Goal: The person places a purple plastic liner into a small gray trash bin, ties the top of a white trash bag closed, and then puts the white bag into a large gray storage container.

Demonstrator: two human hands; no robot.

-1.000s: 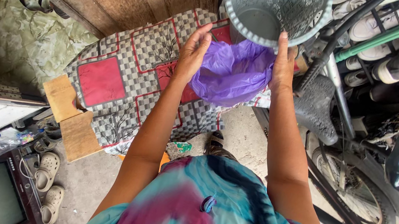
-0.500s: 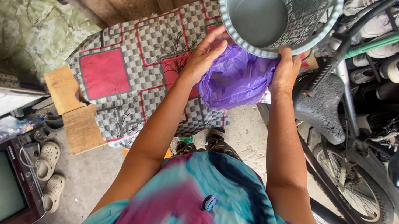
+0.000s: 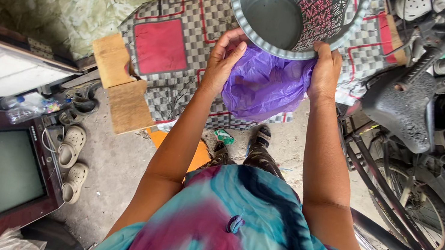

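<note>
Left hand: your left hand (image 3: 224, 58) is raised, fingers curled over the left edge of the purple bag (image 3: 263, 83), pinching the plastic just under the basket's rim.
Right hand: your right hand (image 3: 325, 73) grips the bag's right edge, thumb and fingers closed on the plastic and pressed against the basket's rim.
Purple bag: it hangs stretched between your two hands, sagging below them, its top edge touching the underside of the rim.
Basket: the grey perforated basket (image 3: 317, 4) sits just above both hands, its open mouth tipped toward you and its inside bare.
Cloth: a checked cloth with red squares (image 3: 160, 47) lies behind the basket, to the left of your left hand.
Bicycle: a bicycle saddle (image 3: 405, 111) and wheel (image 3: 421, 206) stand just to the right of your right arm.
Television: an old television (image 3: 7, 172) sits on the floor, well below and to the left of your left elbow, with pale sandals (image 3: 69, 162) beside it.
</note>
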